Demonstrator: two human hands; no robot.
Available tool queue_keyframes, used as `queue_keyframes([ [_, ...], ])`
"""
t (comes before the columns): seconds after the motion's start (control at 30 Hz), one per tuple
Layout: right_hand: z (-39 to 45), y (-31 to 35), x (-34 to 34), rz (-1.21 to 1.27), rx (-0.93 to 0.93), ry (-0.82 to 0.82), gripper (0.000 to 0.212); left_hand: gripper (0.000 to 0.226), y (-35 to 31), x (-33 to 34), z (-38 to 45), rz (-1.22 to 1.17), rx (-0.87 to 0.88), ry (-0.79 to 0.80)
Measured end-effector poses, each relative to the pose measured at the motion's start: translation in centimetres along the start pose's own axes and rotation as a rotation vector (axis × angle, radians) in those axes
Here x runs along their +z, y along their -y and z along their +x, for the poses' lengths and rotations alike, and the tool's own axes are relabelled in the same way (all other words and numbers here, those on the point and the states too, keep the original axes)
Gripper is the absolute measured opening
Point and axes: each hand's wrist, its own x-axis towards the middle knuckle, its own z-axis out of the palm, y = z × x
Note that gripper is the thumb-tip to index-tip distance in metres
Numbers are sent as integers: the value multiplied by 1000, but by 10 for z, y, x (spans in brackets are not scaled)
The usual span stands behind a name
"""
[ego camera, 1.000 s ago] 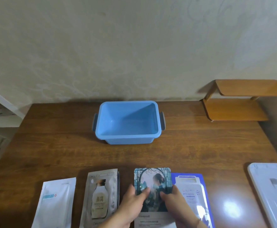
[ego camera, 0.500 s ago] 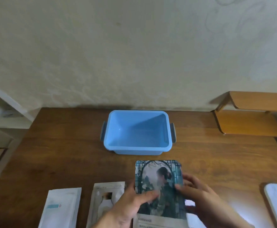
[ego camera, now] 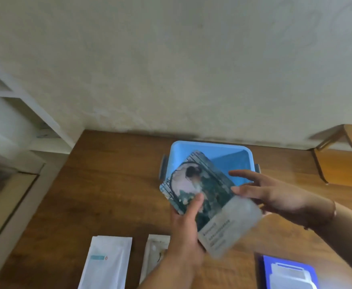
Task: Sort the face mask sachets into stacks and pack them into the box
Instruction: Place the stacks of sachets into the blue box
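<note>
A stack of teal picture sachets is held tilted above the table, its top corner over the near rim of the open blue box. My left hand grips the stack's lower left edge, thumb on its face. My right hand holds the right edge with fingers spread. On the table lie a white sachet stack, a beige sachet stack partly hidden by my left arm, and a blue sachet stack at the lower right.
The wooden table meets a plain wall behind the box. A small wooden shelf stands at the back right. White shelving stands off the table's left edge.
Both hands lifted the teal picture stack off the table and carried it forward and up to the blue box, turning it to a slant. The camera view shifted left.
</note>
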Motion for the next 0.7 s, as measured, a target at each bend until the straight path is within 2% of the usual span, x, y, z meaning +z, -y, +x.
queue_keyframes([
  [0.07,6,-8,5,213,-76,-62,87,76,-10,8,9,-20,62,-113],
  [0.17,18,-18,27,575,-165,-241,75,69,-17,21,18,-112,206,-119],
  [0.27,22,-23,58,852,-246,-226,67,68,-19,28,23,-137,259,-108],
  [0.37,22,-19,81,759,-305,-183,51,71,-21,31,28,-91,312,-111],
  [0.47,29,-18,83,639,-323,-294,51,67,-23,36,31,-44,385,-93],
  [0.7,38,-26,47,705,-358,-308,48,59,-48,26,41,144,388,11],
])
